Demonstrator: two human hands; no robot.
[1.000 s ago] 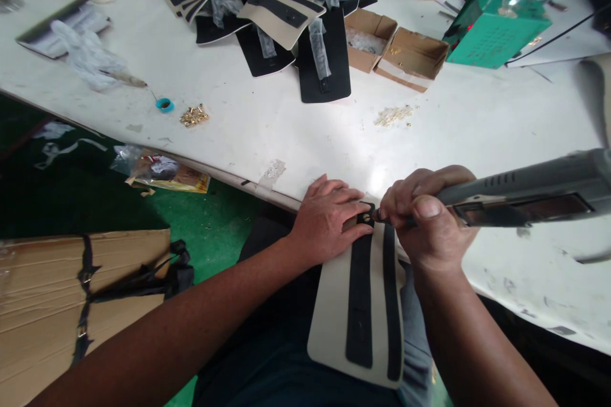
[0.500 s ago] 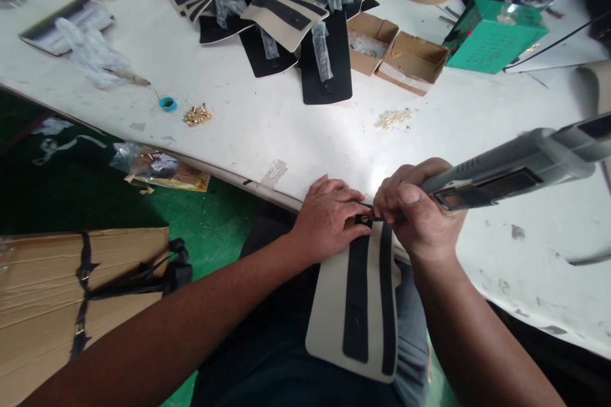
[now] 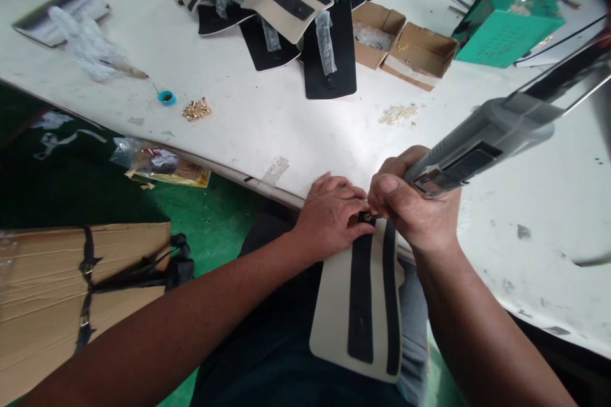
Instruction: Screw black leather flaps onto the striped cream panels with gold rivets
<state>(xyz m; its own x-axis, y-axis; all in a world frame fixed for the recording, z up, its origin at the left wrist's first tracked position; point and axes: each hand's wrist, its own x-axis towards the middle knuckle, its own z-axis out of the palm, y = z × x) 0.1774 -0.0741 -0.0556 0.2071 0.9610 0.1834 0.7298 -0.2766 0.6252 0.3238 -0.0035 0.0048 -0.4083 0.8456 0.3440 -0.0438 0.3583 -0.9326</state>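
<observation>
My right hand (image 3: 415, 200) is closed around a grey electric screwdriver (image 3: 482, 146), which slants from upper right down to the table edge; its tip is mostly hidden by my fingers. Beneath it lies a beige panel (image 3: 334, 318) with two black strips, its far end at the table edge and its near end over my lap. My left hand (image 3: 331, 213) holds the panel's far end, thumb and forefinger on either side of a small brass-coloured screw head (image 3: 367, 217) in the black strip.
Similar panels (image 3: 329, 44) with plastic-wrapped handles are heaped at the back. Two small cardboard boxes (image 3: 420, 54) and a green box (image 3: 510, 25) stand to their right. Brass pieces (image 3: 196, 109), pale small parts (image 3: 400, 114) and a blue cap (image 3: 167, 98) lie on the white table (image 3: 286, 133).
The screwdriver's body has tilted more upright and shifted left with my right hand. My left hand stays on the panel; the whole view has shifted slightly.
</observation>
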